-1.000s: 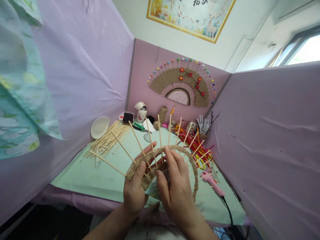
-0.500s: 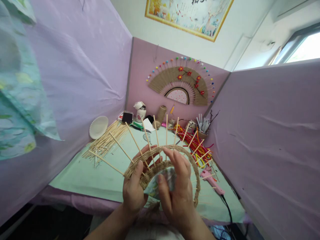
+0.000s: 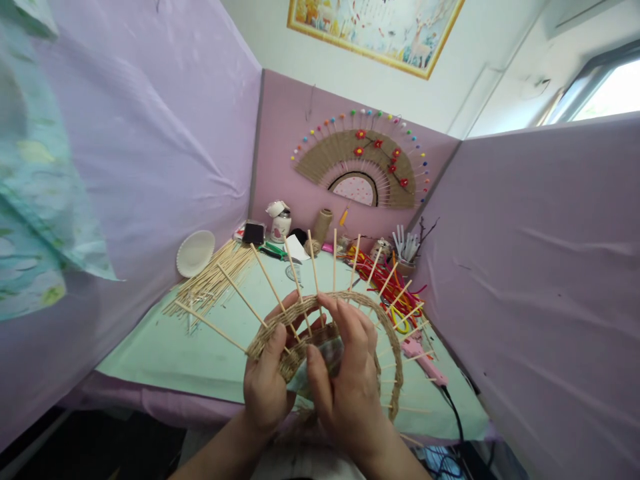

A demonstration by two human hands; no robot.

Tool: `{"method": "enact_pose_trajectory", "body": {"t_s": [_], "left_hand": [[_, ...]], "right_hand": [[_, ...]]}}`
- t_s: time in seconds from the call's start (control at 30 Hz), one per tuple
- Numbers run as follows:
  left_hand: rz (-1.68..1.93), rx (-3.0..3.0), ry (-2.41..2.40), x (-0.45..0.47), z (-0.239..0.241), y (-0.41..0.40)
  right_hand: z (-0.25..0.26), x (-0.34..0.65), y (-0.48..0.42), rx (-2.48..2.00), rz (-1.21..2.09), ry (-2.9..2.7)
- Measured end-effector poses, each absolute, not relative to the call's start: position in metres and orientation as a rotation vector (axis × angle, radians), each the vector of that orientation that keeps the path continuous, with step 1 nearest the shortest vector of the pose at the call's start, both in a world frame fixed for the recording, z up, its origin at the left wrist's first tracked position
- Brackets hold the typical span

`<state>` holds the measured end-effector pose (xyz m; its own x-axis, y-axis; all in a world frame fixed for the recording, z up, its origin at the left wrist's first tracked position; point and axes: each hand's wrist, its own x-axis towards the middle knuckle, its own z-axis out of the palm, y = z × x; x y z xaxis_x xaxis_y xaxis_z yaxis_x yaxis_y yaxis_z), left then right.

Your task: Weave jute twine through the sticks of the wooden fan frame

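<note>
I hold a half-woven fan [image 3: 385,333] upright over the near edge of the green mat [image 3: 165,353]. It is an arc of jute cord with several bamboo skewers sticking out like spokes. My left hand [image 3: 267,383] grips its left side, thumb over the woven band and fingers behind. My right hand [image 3: 345,373] is closed on the middle of the fan, fingertips pressed on the cord at the top of the inner arc. A small patterned centre piece shows between my thumbs.
A pile of loose skewers [image 3: 215,277] and a white paper plate [image 3: 195,252] lie at the left. Red and yellow pipe cleaners [image 3: 387,280] and a pink glue gun [image 3: 423,360] sit at the right. Jars, twine and a finished fan [image 3: 363,167] stand by the back wall.
The fan has tilted slightly, its right side dropping and its spokes rising. My right fingers have shifted along the top of the cord arc. My left hand keeps its grip.
</note>
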<state>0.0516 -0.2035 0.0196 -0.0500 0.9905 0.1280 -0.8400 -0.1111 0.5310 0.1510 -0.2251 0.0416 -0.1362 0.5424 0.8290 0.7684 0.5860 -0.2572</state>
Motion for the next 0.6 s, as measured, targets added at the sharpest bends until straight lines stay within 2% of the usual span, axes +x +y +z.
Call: {"method": "enact_pose_trajectory", "body": {"t_s": [0.2,0.6], "left_hand": [[1.638,0.489,0.418,0.0528,0.0243,-0.2027],[1.648,0.536,0.372,0.0524,0.0220,-0.2040]], "right_hand": [[0.0352,0.1559,-0.2212,-1.114,-0.153,-1.719],[0.0418,0.1518,-0.2254,-1.034,-0.285,-1.836]]}}
